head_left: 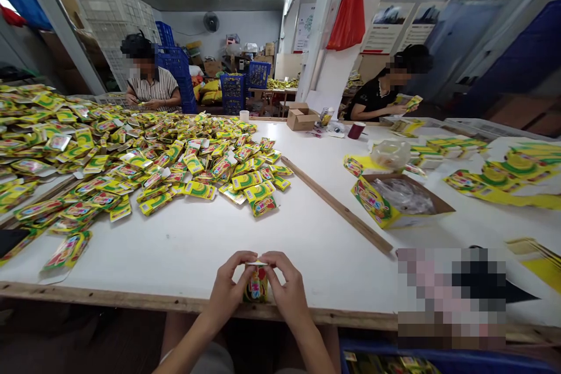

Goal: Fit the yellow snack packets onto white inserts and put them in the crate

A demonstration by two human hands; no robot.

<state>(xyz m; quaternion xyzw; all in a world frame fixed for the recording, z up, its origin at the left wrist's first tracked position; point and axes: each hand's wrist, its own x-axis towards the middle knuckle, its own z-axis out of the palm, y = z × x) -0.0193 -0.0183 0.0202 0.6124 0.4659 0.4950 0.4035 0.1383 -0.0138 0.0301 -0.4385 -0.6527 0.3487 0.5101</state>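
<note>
Near the front edge of the white table [193, 257], a small yellow-and-green printed packet [256, 285] is held between both hands. My left hand [232, 279] pinches its upper left side, thumb and fingertips closed on it. On the opposite side my right hand [283, 283] grips its upper right part in the same way. The packet's top edge looks white, and its printed face is turned toward me. Beyond the hands spreads a large heap of similar packets [199, 189], covering the left half of the table.
A wooden strip [337, 204] lies across the table to the right. Past it stand an open yellow box [403, 201] with clear plastic inside and a brown carton [301, 117]. A blue crate [482, 360] sits below the front edge. Two people work across the table.
</note>
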